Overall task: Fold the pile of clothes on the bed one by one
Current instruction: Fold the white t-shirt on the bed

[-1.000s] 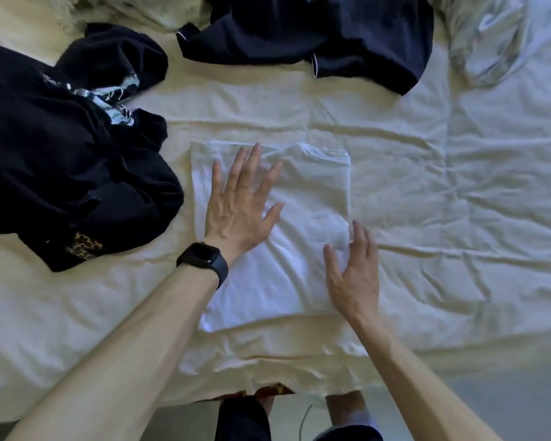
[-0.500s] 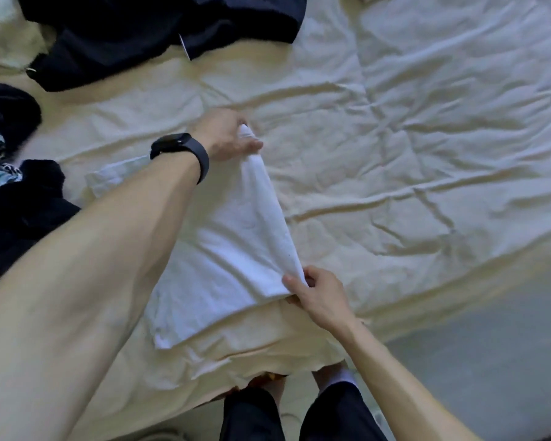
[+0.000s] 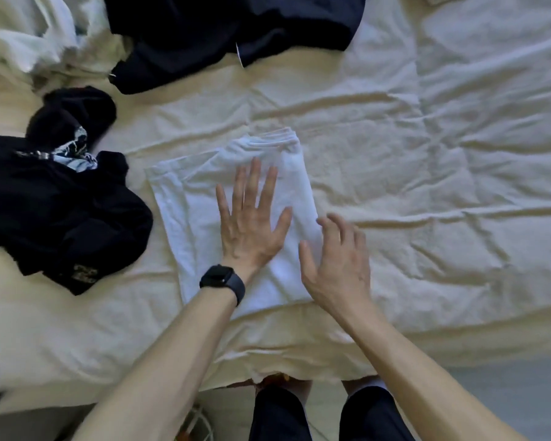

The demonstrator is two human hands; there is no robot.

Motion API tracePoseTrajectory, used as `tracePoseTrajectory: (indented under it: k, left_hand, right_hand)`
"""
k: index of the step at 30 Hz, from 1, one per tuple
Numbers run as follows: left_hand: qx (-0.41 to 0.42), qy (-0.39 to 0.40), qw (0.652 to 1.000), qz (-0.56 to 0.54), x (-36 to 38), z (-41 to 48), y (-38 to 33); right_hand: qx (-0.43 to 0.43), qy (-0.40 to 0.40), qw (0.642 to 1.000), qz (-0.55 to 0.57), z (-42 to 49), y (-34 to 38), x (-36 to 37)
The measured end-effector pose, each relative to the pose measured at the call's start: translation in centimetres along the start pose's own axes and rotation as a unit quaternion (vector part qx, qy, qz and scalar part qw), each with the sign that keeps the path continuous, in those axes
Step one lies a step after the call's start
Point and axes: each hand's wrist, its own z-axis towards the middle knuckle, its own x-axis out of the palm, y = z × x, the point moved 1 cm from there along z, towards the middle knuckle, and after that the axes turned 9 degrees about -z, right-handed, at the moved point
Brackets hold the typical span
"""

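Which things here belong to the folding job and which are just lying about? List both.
Part of the job:
- white garment, being pressed flat
- left hand, palm down on it
- right hand, at its right edge
- black clothes, unfolded, at left
- dark garment, unfolded, at top

Just lying about:
- cream bedsheet
- black wristwatch
- crumpled pale bedding, top left

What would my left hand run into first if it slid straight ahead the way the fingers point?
The left hand lies flat on the white folded garment. Straight ahead it likely meets that garment's bunched far edge, then bare bedsheet, then the dark garment.
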Motion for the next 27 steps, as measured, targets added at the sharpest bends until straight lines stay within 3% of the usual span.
tracePoseTrajectory:
  k: [2, 6, 8, 12, 19, 23, 25, 27]
  left_hand:
    - [-0.055, 0.044, 0.997, -0.003, 1.7, -5.3, 0.4]
    - [-0.097, 0.097, 0.990, 0.036, 4.0, -12.2, 2.4]
    - [-0.094, 0.102, 0.989, 0.054, 4.0, -13.9, 3.8]
    - [-0.096, 0.107, 0.987, 0.065, 3.2, -14.9, 4.1]
    - [-0.058, 0.004, 0.998, 0.002, 0.7, -7.3, 3.7]
    - [-0.026, 0.053, 0.997, 0.055, -0.4, 1.2, 7.8]
    - [-0.060, 0.072, 0.993, 0.070, -0.5, 3.0, 10.9]
    - [-0.105, 0.058, 0.990, 0.078, -0.9, 3.6, 12.4]
  right_hand:
    - [-0.087, -0.019, 0.996, -0.015, 2.8, 3.0, 1.7]
    - [-0.271, 0.068, 0.944, -0.175, 7.6, 4.2, 6.6]
    - [-0.270, 0.111, 0.930, -0.222, 10.1, 2.6, 7.8]
    - [-0.264, 0.101, 0.927, -0.248, 12.8, 3.1, 7.5]
    - [-0.189, 0.028, 0.965, -0.179, 7.2, 4.0, 5.3]
    - [-0.207, 0.123, 0.943, -0.230, 0.6, 0.0, 6.5]
    - [-0.224, 0.176, 0.919, -0.272, -1.4, -2.5, 6.9]
    - [-0.219, 0.182, 0.918, -0.275, -1.9, -3.8, 6.8]
